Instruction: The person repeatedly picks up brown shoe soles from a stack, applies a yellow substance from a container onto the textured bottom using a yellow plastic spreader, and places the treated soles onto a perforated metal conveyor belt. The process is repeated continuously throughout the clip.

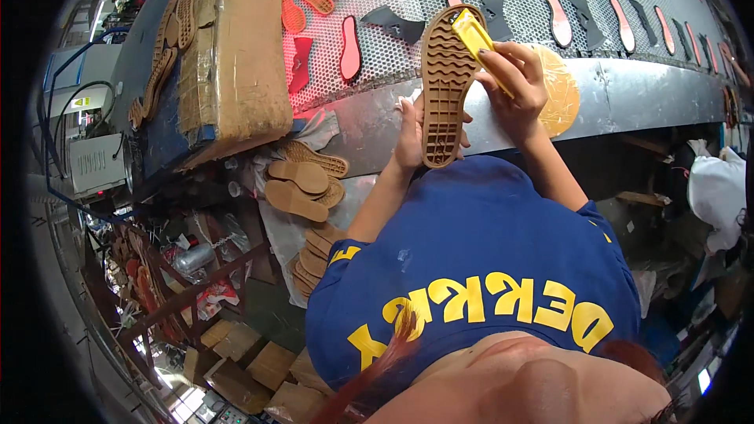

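My left hand (410,135) is closed around the lower edge of a brown shoe sole (444,114), held up with its grooved tread facing me. Its fingers pass behind the sole, where they are partly hidden. In my right hand (518,88) is a flat yellow-handled tool (474,38), pinched between thumb and fingers. The tool's dark tip lies over the upper part of the sole; whether it has bristles or a blade I cannot make out. Behind the sole, a round tan disc (556,90) lies at the edge of the mesh conveyor (408,0).
Pink-topped insoles (557,17) and dark shoe pieces (391,24) lie spread on the conveyor. At left stands a taped cardboard box (251,47), with several brown soles (297,188) stacked below it. Cardboard cartons (271,363) are at lower left; a white bag (716,192) hangs at right.
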The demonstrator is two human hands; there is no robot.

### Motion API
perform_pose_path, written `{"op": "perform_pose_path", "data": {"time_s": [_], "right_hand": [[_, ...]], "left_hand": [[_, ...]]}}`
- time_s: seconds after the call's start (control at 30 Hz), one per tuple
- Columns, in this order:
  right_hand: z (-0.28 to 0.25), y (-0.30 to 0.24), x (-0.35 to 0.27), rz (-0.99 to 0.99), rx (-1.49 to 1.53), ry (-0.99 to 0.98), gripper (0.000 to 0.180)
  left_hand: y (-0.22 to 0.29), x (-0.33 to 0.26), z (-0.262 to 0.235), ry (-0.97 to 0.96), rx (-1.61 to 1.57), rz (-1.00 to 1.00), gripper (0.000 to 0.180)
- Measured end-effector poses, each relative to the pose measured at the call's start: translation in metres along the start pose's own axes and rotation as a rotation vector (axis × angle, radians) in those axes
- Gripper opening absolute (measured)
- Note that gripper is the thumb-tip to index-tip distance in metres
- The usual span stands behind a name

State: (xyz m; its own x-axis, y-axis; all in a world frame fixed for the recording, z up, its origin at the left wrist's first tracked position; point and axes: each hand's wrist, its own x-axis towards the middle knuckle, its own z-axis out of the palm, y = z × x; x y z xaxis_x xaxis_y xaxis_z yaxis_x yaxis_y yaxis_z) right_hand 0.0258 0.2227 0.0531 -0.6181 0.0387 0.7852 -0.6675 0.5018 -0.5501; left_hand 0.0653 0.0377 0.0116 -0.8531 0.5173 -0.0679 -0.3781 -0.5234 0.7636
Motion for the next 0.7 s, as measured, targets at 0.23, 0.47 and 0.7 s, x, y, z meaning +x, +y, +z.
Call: {"op": "perform_pose_path", "data": {"time_s": [0.23, 0.47, 0.7], "right_hand": [[0.000, -0.001, -0.005, 0.014, -0.057, 0.016, 0.029], [-0.001, -0.003, -0.008, 0.004, 0.036, -0.062, 0.028], [-0.016, -0.009, -0.003, 0.045, 0.250, -0.289, 0.024]], "left_hand": [[-0.001, -0.008, 0.015, -0.004, 0.110, 0.033, 0.092], [-0.001, -0.008, 0.020, 0.010, 0.167, 0.049, 0.095], [0.011, -0.013, 0.014, 0.056, 0.072, 0.022, 0.094]]}}
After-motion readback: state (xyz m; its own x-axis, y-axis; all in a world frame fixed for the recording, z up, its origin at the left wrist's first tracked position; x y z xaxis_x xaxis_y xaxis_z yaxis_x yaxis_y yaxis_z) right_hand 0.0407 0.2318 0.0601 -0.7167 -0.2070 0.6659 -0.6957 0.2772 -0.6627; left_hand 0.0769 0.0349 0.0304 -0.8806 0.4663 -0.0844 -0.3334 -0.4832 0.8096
